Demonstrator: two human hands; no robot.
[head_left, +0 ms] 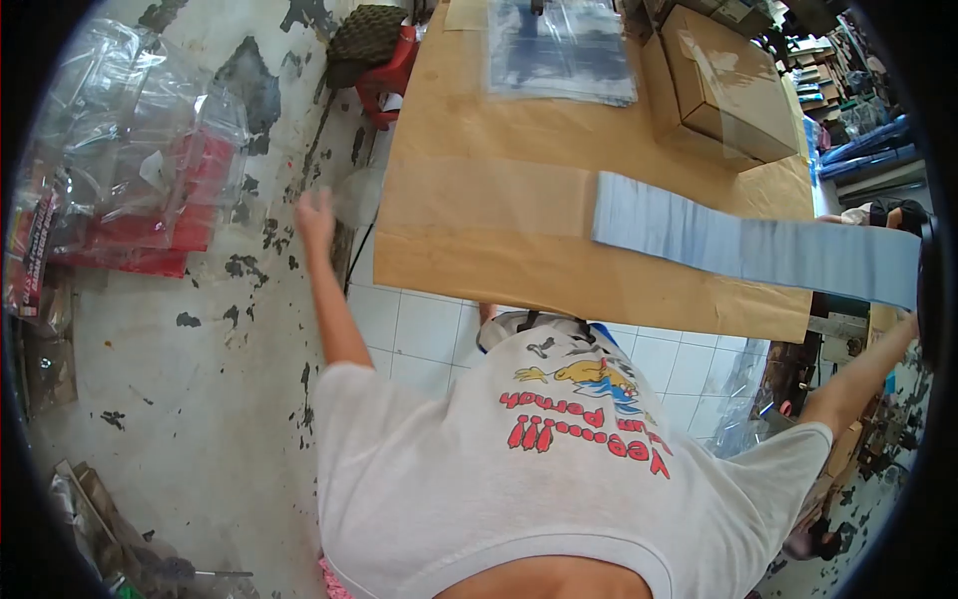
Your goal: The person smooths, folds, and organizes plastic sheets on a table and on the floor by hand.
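Note:
My left hand (315, 216) is stretched out past the table's left edge, somewhat blurred, with its fingers closed on the end of a clear plastic strip (479, 195). From there the strip runs flat over the brown table to a long fanned row of bluish plastic sheets (718, 235). That row extends off the table's right side toward the dark rim of the picture. My right arm (863, 374) reaches out to the same end of the row; the hand itself is almost wholly lost at the rim, so its fingers do not show.
The brown-covered table (479, 265) also bears a cardboard box (728, 85) and a stack of clear plastic packets (561, 55). A red stool (389, 80) stands behind its left corner. Plastic bags (130, 150) hang on the left wall. Shelves of goods (828, 75) fill the right.

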